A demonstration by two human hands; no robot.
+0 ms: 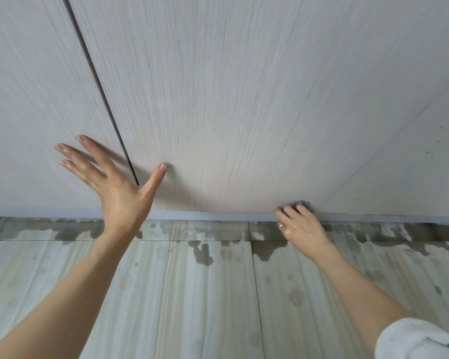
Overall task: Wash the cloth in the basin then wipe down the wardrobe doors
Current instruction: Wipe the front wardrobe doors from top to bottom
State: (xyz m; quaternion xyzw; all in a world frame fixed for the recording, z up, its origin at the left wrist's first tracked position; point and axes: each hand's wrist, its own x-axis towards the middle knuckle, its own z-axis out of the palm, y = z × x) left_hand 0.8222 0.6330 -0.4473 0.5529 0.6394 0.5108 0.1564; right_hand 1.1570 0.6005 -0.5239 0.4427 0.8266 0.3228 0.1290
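Pale wood-grain wardrobe doors [231,99] fill the upper view, with a dark vertical gap between two of them. My left hand [112,180] rests flat on the doors with fingers spread, straddling that gap low down. My right hand [300,224] grips a small bluish-purple cloth [305,204] and presses it against the bottom edge of the middle door, just above the grey plinth [218,215]. Most of the cloth is hidden under my fingers.
Light tiled floor [192,294] lies below the wardrobe, with dark wet patches [202,252] along the plinth and scattered drops further out. A white rolled-up sleeve [420,340] shows at the bottom right. A third door panel [412,164] at the right carries small dark specks.
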